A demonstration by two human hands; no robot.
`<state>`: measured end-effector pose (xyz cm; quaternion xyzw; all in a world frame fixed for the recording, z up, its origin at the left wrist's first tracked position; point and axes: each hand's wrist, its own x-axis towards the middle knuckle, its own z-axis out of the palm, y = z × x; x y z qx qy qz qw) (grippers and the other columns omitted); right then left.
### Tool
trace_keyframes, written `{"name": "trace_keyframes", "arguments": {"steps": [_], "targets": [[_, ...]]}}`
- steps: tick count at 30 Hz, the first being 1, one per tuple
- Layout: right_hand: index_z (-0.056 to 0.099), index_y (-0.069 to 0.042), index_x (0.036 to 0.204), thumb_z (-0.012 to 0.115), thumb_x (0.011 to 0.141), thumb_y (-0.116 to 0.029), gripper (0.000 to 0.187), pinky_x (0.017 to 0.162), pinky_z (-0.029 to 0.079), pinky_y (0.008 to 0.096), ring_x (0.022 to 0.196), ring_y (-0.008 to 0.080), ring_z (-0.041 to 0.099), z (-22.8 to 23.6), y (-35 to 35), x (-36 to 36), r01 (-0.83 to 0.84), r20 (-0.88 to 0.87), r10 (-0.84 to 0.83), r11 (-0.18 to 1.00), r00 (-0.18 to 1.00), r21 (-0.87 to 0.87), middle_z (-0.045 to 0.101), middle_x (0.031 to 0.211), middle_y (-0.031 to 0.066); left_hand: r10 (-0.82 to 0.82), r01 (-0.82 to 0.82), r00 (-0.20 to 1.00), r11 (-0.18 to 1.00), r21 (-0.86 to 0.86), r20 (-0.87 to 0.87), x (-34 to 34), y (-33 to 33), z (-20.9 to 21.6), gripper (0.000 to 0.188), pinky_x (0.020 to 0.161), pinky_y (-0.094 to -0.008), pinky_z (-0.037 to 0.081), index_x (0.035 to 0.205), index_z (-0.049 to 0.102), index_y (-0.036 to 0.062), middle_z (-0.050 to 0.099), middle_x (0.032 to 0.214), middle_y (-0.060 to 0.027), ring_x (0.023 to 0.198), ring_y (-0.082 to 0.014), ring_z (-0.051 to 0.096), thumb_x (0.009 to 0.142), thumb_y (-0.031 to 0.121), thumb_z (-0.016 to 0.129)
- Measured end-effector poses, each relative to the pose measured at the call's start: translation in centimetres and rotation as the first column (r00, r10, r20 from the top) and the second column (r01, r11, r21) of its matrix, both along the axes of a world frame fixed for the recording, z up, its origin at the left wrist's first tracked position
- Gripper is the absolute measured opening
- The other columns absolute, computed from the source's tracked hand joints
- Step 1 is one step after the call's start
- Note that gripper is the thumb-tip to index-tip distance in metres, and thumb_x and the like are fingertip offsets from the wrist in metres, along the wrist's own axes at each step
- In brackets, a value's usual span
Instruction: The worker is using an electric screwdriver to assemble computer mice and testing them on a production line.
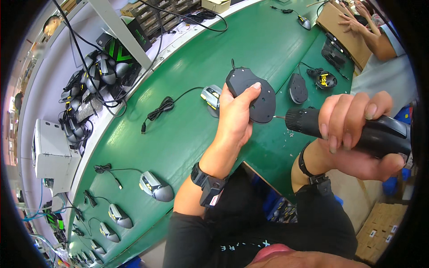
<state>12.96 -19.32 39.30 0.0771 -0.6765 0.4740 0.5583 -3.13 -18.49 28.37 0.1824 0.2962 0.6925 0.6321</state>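
Note:
My left hand [237,117] grips a black computer mouse [263,100] with its underside turned up, the thumb lying across it. Small screw holes dot that underside. In my right hand [353,127] is a black electric screwdriver [306,122], held level with its bit pointing left. The bit's tip is close to the mouse's right edge; whether they touch I cannot tell. Just behind my left hand a grey and yellow mouse [211,98] rests on the green bench, its coiled cable [166,104] lying to the left.
Several grey mice with cables, one being a mouse [155,186], line the green bench [187,58] at left. A mouse base [298,88] and an opened mouse shell [325,80] lie at right. A co-worker's hand [351,22] touches a cardboard box [342,33]. Piled mice [91,76] sit on the side shelf.

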Motion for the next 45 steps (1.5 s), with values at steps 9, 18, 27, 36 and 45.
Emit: {"name": "trace_keyframes", "arguments": {"steps": [9,18,27,36,45], "targets": [[0.045,0.000,0.114,0.063,0.087,-0.060,0.067,0.061,0.046,0.0318,0.060,0.0166,0.054,-0.1,-0.6,-1.2,0.031,0.011,-0.030,0.991,0.999,-0.132,0.053,0.075,0.0055,0.014,-0.015,0.999,0.999,0.031,0.052,-0.1,-1.0,2.2,0.024,0.077,-0.0360,0.058,0.110,0.056,0.0018,0.064,0.098,-0.0086,0.085,-0.0197,0.066,0.089,0.003,0.066],[0.045,-0.003,0.107,0.066,0.086,-0.060,0.065,0.057,0.045,0.0300,0.057,0.0156,0.054,0.1,-0.2,-1.1,-0.015,0.040,0.019,0.994,0.999,-0.111,0.053,0.074,0.0045,0.032,-0.034,0.994,0.999,0.014,0.105,-0.1,-1.7,3.2,0.026,0.076,-0.0364,0.058,0.115,0.053,0.0012,0.064,0.102,-0.0091,0.087,-0.0196,0.066,0.091,0.003,0.065],[0.047,0.000,0.119,0.074,0.076,-0.056,0.076,0.057,0.041,0.0309,0.055,0.0149,0.049,-0.2,-0.5,1.3,0.034,-0.098,-0.046,0.992,0.994,-0.120,0.053,0.070,0.0037,0.073,-0.053,0.733,0.997,0.049,-0.677,1.6,4.2,-0.5,0.054,0.086,-0.0419,0.054,0.122,0.054,-0.0037,0.065,0.105,-0.0176,0.095,-0.0314,0.065,0.080,0.020,0.078],[0.045,0.001,0.110,0.073,0.080,-0.052,0.067,0.053,0.041,0.0265,0.051,0.0134,0.049,0.7,-3.3,2.5,0.147,-0.176,-0.152,0.988,0.973,-0.041,0.050,0.065,0.0019,0.207,-0.106,-0.126,0.970,0.221,-0.970,-0.3,11.6,-8.2,0.048,0.081,-0.0512,0.051,0.119,0.049,-0.0064,0.058,0.105,-0.0320,0.091,-0.0458,0.062,0.085,0.019,0.072],[0.044,-0.003,0.110,0.071,0.082,-0.062,0.070,0.054,0.045,0.0292,0.051,0.0150,0.051,2.9,-3.3,1.4,0.029,-0.154,-0.031,0.999,0.988,-0.013,0.051,0.066,0.0018,-0.204,-0.487,-0.385,0.873,0.011,-0.900,-2.0,2.1,-4.7,0.064,0.089,-0.0548,0.047,0.124,0.053,-0.0018,0.048,0.123,-0.0258,0.109,-0.0418,0.050,0.084,0.046,0.069]]}}
